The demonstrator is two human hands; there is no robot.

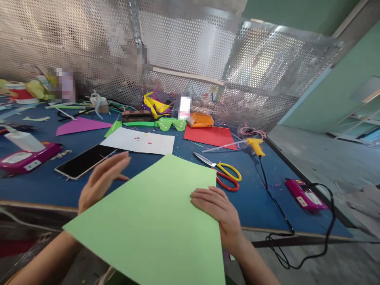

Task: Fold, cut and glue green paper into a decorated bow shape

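A large sheet of light green paper [154,217] reaches from the table's front edge toward me, one corner pointing away. My right hand [218,209] grips its right edge, fingers flat on top and the thumb hidden underneath. By the left edge my left hand [102,180] is raised with fingers stretched out, its lower part hidden by the sheet. Whether it touches the paper I cannot tell. Scissors [221,168] with red and yellow handles lie just beyond the right corner. A black-screened phone [84,160] rests beyond my left hand.
On the blue table [252,202] lie white paper [142,140], red paper [210,136], purple paper [81,126] and green paper glasses [171,124]. A yellow glue gun [255,146] trails a black cord to a magenta power strip [305,195]. A perforated metal screen [184,47] stands behind.
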